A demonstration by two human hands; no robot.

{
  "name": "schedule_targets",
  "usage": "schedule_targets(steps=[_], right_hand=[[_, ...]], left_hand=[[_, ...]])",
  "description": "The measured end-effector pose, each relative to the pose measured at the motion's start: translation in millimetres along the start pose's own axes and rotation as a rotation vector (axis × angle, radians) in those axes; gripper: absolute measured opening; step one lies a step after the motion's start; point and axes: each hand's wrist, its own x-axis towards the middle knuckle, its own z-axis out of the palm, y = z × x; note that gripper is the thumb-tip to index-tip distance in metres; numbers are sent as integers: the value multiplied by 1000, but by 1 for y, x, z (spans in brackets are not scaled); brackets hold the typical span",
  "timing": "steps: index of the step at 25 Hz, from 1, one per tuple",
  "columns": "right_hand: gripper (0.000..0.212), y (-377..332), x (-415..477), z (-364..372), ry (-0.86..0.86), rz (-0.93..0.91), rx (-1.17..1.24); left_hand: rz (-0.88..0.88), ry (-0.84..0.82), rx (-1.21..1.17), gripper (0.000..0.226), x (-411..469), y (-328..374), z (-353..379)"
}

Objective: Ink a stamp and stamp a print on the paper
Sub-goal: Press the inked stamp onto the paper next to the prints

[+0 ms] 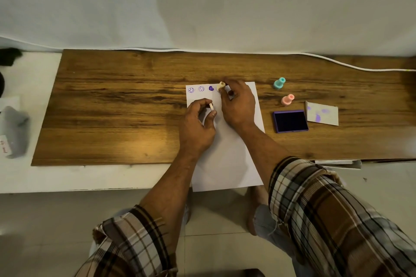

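1. My right hand (pixel 236 102) pinches the cream stamp (pixel 221 86) on the paper (pixel 227 164), beside 3 prints.
2. Left hand (pixel 199 123) grips its small cap (pixel 211 106).
3. Light, rigid plastic, I reckon; best held at its narrow neck.

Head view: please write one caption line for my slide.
Right hand presses a cream stamp onto white paper beside three purple prints; left hand holds its cap.

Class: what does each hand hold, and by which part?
Right hand grips the cream stamp around its handle, on the paper. Left hand pinches a small white piece by one end.
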Motion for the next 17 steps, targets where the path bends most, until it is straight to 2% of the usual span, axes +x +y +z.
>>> schedule_targets(steps=[7,10,17], right_hand=[[33,-8,14,-5,-98,-112,-247],[34,-12,18,-7,-141,-82,-294],[37,-23,13,-3,-79,-6,-309]], left_hand=[[15,-1,-7,33,0,-1,1],[9,1,20,34,0,-2,1],[5,-13,48,36,1,-3,1]])
